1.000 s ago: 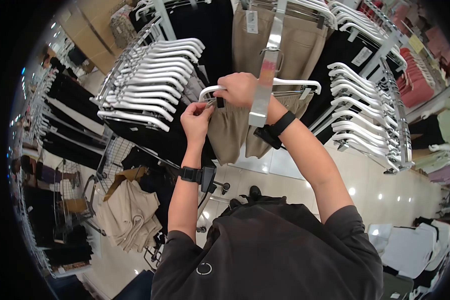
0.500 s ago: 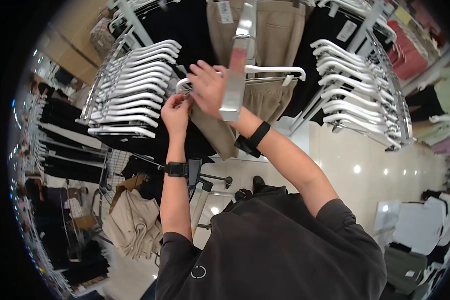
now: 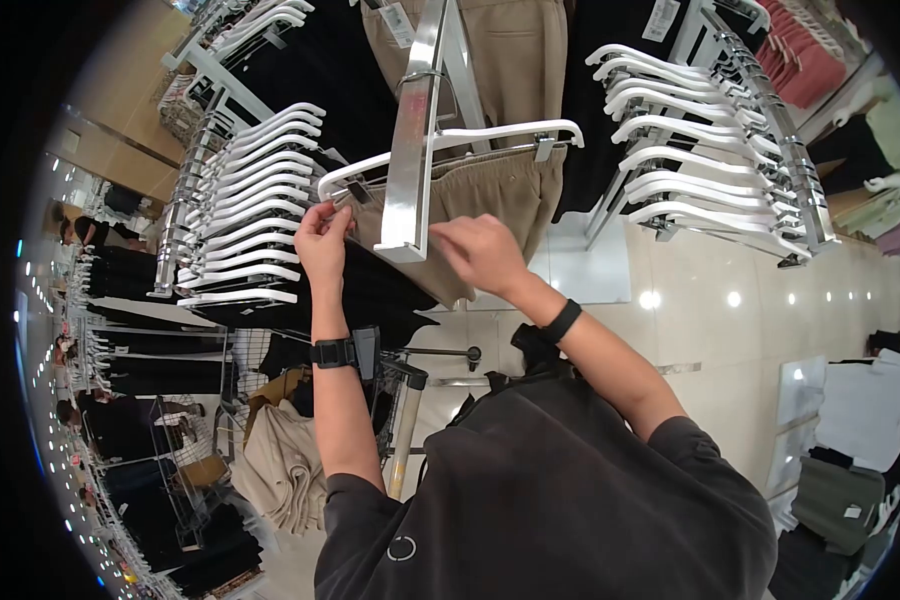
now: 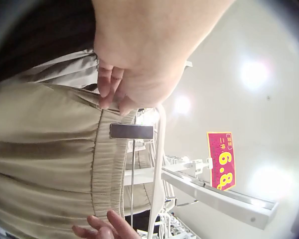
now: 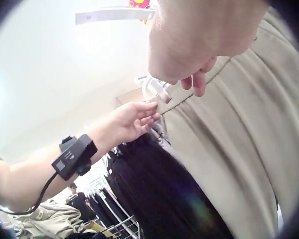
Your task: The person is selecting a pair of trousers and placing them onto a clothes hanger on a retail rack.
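Beige elastic-waist pants (image 3: 505, 195) hang from a white clip hanger (image 3: 520, 129), which passes behind a metal display arm (image 3: 406, 185). At the left end of the waistband, my left hand (image 3: 320, 248) pinches a bit of the fabric between thumb and fingers. The dark hanger clip (image 4: 132, 131) sits on the waistband right beside those fingertips in the left wrist view. My right hand (image 3: 485, 258) is in front of the pants, close to the arm's end, with loosely bent fingers and nothing held. The right wrist view shows its fingers (image 5: 199, 84) near the waistband.
White hangers (image 3: 260, 205) crowd a rail on the left, and another row (image 3: 685, 150) lines the right. A cart with a beige garment pile (image 3: 288, 465) stands at lower left. Glossy floor (image 3: 660, 320) lies to the right. A price sign (image 4: 222, 161) stands above the rack.
My right hand has come away from the hanger's left shoulder, down and right, in front of the pants. My left hand stays at the waistband corner. The head view has shifted right.
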Action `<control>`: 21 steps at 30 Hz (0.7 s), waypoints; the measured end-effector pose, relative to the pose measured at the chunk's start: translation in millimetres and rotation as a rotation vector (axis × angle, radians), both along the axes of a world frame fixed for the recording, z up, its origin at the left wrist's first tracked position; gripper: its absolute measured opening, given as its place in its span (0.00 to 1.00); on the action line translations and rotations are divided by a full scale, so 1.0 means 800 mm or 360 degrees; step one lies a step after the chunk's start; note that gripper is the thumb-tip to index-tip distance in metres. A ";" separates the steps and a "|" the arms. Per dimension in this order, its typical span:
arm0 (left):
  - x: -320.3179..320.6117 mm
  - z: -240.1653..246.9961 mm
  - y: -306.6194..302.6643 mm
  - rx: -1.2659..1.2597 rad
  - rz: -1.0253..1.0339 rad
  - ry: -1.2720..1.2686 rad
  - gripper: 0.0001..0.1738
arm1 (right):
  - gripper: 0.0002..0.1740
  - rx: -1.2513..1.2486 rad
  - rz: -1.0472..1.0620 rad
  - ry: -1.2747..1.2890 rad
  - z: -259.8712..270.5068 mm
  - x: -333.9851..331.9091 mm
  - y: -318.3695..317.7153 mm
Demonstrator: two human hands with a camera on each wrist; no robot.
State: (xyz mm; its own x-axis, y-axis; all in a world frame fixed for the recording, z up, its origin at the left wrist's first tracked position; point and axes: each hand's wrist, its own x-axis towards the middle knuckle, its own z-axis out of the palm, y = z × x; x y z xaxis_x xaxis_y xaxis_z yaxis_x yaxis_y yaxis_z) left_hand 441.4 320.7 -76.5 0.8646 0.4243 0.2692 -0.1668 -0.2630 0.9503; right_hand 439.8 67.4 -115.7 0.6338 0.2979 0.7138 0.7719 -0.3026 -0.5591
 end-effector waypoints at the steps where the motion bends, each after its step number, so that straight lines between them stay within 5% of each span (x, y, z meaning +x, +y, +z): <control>1: 0.001 -0.002 0.001 0.0033 0.0015 0.0001 0.12 | 0.11 -0.0001 -0.0068 0.0031 0.000 0.004 -0.012; 5: 0.001 -0.008 0.000 0.0075 0.0015 -0.0030 0.13 | 0.14 -0.0158 -0.0253 0.0185 0.011 0.019 -0.046; 11: 0.003 -0.009 -0.004 0.0156 0.0035 -0.0027 0.12 | 0.24 -0.0546 -0.0220 -0.0099 0.034 0.052 -0.040; 21: -0.001 -0.006 0.002 0.0384 0.0123 -0.0005 0.11 | 0.13 -0.0615 -0.0347 -0.0038 0.038 0.079 -0.018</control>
State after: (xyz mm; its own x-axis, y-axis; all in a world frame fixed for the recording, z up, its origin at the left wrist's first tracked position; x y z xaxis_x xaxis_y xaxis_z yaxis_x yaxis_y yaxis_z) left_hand 440.9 322.2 -81.4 0.8311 0.4120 0.3735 -0.1404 -0.4944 0.8578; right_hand 503.3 53.1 -85.3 0.6960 0.4068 0.5917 0.6782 -0.6431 -0.3557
